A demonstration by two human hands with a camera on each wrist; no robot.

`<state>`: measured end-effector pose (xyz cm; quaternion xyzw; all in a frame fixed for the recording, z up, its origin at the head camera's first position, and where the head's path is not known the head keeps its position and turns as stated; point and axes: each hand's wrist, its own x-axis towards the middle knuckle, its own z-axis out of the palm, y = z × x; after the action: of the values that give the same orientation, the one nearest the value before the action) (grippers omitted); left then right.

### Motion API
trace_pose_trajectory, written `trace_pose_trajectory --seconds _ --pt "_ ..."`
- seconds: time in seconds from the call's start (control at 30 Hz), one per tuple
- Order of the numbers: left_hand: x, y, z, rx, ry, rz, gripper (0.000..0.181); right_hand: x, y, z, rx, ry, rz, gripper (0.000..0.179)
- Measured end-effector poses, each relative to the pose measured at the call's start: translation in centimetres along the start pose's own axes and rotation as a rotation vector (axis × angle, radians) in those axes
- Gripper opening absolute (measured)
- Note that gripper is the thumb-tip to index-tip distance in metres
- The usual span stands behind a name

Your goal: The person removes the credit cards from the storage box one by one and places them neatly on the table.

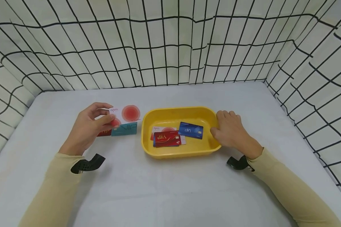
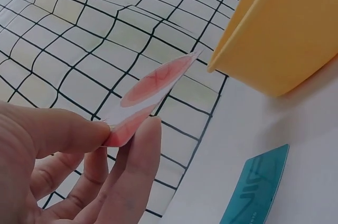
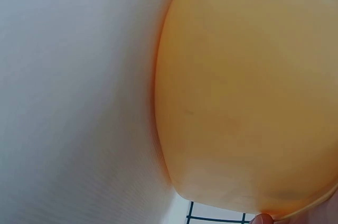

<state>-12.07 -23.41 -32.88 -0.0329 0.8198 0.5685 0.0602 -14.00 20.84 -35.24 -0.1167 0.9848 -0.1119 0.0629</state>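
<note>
My left hand [image 1: 88,124] pinches a white card with red circles [image 1: 130,113] by its near corner, between thumb and fingers. In the left wrist view the card [image 2: 153,86] is tilted and raised above the table. Below it lie a teal VIP card [image 1: 125,129] and a red card [image 1: 104,133], partly hidden by the hand. My right hand [image 1: 231,129] grips the right end of a yellow plastic tray [image 1: 182,155], thumb over the rim. Inside the tray are a blue VIP card [image 1: 191,130], a red VIP card [image 1: 166,139] and, partly covered, a white-and-red card [image 1: 156,129].
A white cloth [image 1: 170,195] covers the table. White panels with a black wire grid [image 1: 164,47] stand along the back and both sides. Each wrist wears a black strap mount [image 1: 88,164].
</note>
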Motion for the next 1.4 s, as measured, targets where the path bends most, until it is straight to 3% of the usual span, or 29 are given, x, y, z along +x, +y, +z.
trace_pose_trajectory --seconds 0.23,0.5,0.6,0.8,1.07,1.4 --pt "-0.5 -0.3 -0.3 -0.047 0.022 -0.034 0.045 0.1 0.0 0.1 -0.006 0.004 0.0 0.038" --pt "-0.7 -1.4 0.1 -0.265 -0.01 -0.001 0.043 0.1 0.0 0.0 -0.006 0.004 -0.004 0.037" --pt "-0.7 -1.8 0.3 -0.303 -0.028 0.007 0.042 0.1 0.1 0.0 -0.006 0.003 -0.006 0.036" --pt "-0.8 -2.4 0.1 -0.258 -0.045 -0.026 0.04 0.0 0.1 0.0 -0.006 0.007 -0.005 0.035" --pt "-1.0 -3.3 -0.2 -0.049 -0.08 -0.078 0.035 0.0 0.1 0.1 -0.001 0.01 -0.007 0.035" --pt "-1.4 -4.2 -0.5 -0.187 -0.122 -0.068 0.032 0.0 0.0 0.0 -0.004 0.008 -0.008 0.034"
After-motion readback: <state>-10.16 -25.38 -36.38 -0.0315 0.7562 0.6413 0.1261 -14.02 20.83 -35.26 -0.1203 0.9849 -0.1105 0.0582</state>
